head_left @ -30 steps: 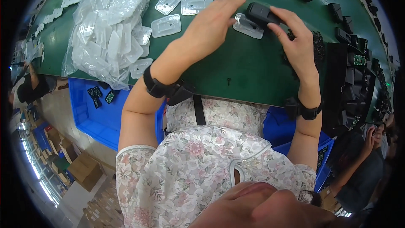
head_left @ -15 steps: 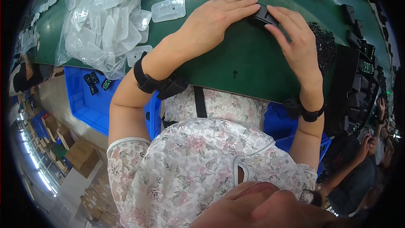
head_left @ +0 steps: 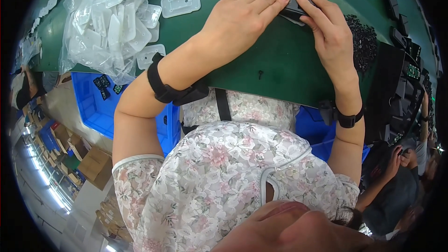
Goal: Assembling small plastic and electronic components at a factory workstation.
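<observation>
A small black plastic case is held between my two hands above the far part of the table. A pale, thin edge shows along its lower side. My left hand reaches across with its fingers stretched and the tips closed against the case's left end; its thumb is hidden. From the other side, my right hand grips the case between bent fingers and thumb. One small dark screw-like piece lies on the green table nearer to me. Translucent plastic covers lie beyond my left forearm.
A clear bag of translucent covers fills the left side. Small black parts are heaped right of my right hand. A black tray with cases and circuit boards stands farther right. Blue bins sit below the table edge; co-workers are at the right.
The case has tilted between my hands, and a pale edge now shows under it. My right fingers have bent more around it. The whole view has shifted slightly.
</observation>
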A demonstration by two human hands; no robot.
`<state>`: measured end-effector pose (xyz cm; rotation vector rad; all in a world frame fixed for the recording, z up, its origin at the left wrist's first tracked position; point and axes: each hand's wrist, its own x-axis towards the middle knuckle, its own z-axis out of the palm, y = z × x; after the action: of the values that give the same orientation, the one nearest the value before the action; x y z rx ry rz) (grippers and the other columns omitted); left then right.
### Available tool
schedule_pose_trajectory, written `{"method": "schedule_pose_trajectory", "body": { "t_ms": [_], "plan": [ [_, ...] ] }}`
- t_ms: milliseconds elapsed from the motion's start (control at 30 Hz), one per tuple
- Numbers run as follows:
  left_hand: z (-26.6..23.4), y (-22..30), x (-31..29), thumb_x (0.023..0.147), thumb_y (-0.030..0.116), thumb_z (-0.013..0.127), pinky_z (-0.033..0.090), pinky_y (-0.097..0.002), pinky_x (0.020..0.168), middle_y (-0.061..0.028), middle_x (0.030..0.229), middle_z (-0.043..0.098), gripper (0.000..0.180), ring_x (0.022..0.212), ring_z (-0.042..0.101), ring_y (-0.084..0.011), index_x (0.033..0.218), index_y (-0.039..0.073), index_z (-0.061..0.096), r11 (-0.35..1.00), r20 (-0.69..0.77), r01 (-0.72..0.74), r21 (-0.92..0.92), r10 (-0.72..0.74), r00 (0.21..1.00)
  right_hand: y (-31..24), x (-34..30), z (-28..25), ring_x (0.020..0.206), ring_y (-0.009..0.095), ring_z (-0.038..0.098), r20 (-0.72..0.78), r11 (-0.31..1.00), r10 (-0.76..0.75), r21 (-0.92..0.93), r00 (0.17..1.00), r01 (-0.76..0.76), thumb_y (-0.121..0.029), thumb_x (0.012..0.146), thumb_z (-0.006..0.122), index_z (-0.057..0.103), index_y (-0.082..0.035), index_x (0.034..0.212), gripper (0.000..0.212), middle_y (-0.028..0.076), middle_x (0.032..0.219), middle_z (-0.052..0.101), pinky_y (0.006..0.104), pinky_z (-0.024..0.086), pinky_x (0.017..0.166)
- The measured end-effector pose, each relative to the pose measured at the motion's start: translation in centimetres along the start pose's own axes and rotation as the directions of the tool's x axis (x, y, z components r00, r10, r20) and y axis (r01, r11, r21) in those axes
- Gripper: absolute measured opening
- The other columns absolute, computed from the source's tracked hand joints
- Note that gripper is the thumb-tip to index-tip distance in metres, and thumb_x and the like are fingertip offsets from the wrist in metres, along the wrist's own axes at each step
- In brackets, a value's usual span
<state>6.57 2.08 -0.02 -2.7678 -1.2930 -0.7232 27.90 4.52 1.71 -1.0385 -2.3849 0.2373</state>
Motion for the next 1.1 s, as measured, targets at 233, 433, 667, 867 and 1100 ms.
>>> {"method": "schedule_pose_trajectory", "body": {
  "t_ms": [233, 433, 667, 867, 1100],
  "plan": [
    [-1.0, -0.1, 0.5, 0.074, 0.008, 0.057, 0.039, -0.039, 0.098, -0.0172, 0.134, 0.046, 0.059, 0.121, 0.048, -0.0279, 0.131, 0.008, 0.046, 0.987, 0.132, -0.038, 0.158, 0.017, 0.991, -2.1, 0.3, 0.9, 0.089, 0.024, 0.059, -0.072, 0.983, 0.065, -0.165, 0.995, -0.076, -0.002, 0.078, 0.063, 0.063, -0.013, 0.115, 0.039, 0.007, 0.104, 0.062, 0.033, 0.049, 0.075],
    [-1.1, -1.7, 0.8, 0.073, 0.002, 0.053, 0.04, -0.0394, 0.097, -0.0108, 0.128, 0.054, 0.052, 0.12, 0.049, -0.0254, 0.125, 0.003, 0.051, 0.998, 0.038, -0.011, -0.064, 0.013, 0.999, -2.0, 1.3, -0.4, 0.09, 0.023, 0.06, 0.009, 0.992, 0.049, -0.12, 0.999, -0.047, -0.007, 0.08, 0.064, 0.063, -0.012, 0.113, 0.033, 0.007, 0.102, 0.063, 0.0326, 0.049, 0.075],
    [-0.7, -1.9, 0.6, 0.072, 0.0, 0.052, 0.038, -0.0397, 0.097, -0.0089, 0.127, 0.054, 0.05, 0.119, 0.049, -0.0254, 0.123, 0.004, 0.052, 0.997, -0.056, -0.07, -0.017, 0.069, 0.996, -2.8, 1.5, -0.9, 0.088, 0.023, 0.061, 0.01, 0.991, 0.043, -0.129, 0.999, -0.041, -0.008, 0.08, 0.065, 0.064, -0.01, 0.11, 0.031, 0.007, 0.1, 0.064, 0.0316, 0.049, 0.075],
    [0.6, -2.4, 0.1, 0.074, 0.0, 0.052, 0.039, -0.0402, 0.096, -0.0089, 0.128, 0.053, 0.05, 0.119, 0.05, -0.0257, 0.124, 0.004, 0.052, 0.99, -0.138, -0.13, 0.045, 0.135, 0.981, -3.1, 1.0, -0.4, 0.089, 0.023, 0.061, -0.006, 0.994, 0.065, -0.09, 0.998, -0.065, -0.006, 0.079, 0.066, 0.065, -0.008, 0.11, 0.031, 0.008, 0.101, 0.064, 0.0311, 0.049, 0.076],
    [1.7, -1.7, 0.3, 0.078, 0.009, 0.052, 0.043, -0.0383, 0.092, -0.0137, 0.128, 0.053, 0.046, 0.114, 0.053, -0.0268, 0.124, 0.0, 0.05, 0.985, -0.218, -0.162, 0.057, 0.17, 0.961, -2.6, -0.3, 0.3, 0.089, 0.023, 0.061, -0.098, 0.995, 0.073, -0.055, 0.992, -0.079, -0.006, 0.079, 0.067, 0.065, -0.008, 0.111, 0.032, 0.009, 0.1, 0.064, 0.0313, 0.049, 0.076]
  ]
}}
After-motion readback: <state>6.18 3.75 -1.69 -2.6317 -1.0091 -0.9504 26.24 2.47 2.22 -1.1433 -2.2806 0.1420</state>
